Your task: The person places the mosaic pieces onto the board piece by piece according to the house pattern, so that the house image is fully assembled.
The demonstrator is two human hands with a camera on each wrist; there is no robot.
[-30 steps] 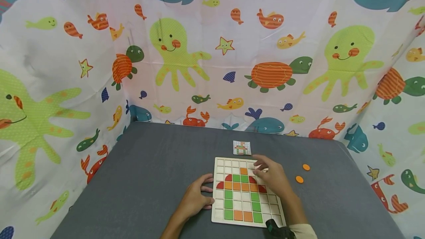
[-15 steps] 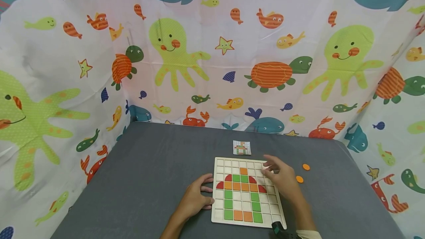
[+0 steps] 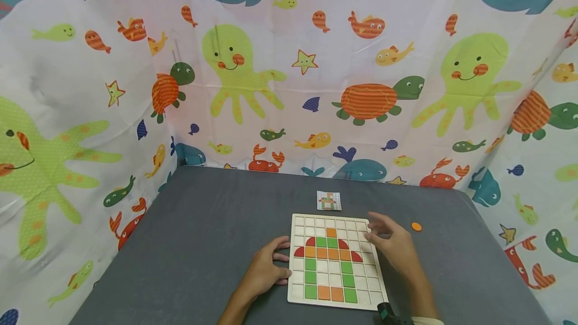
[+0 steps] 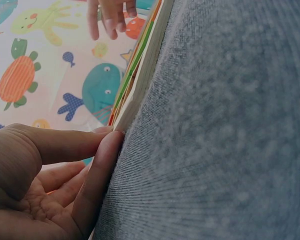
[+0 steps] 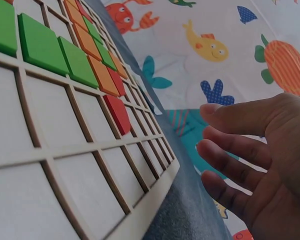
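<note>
A pale wooden grid board lies on the dark grey table. Green squares, orange squares and red rounded pieces fill some cells, forming a pattern. My left hand touches the board's left edge with its fingertips. Close up in the left wrist view, the left hand has two digits meeting at the board's edge. My right hand hovers by the board's upper right side. Nothing shows between its loosely bent, parted fingers in the right wrist view.
Beyond the board lies a small pattern card. An orange disc sits on the table to the right of my right hand. A sea-animal cloth hangs around the table's back and sides.
My right hand has moved to the right, from above the board to its right edge, and now covers the spot where the nearer orange disc showed. My left hand and the board stay put.
</note>
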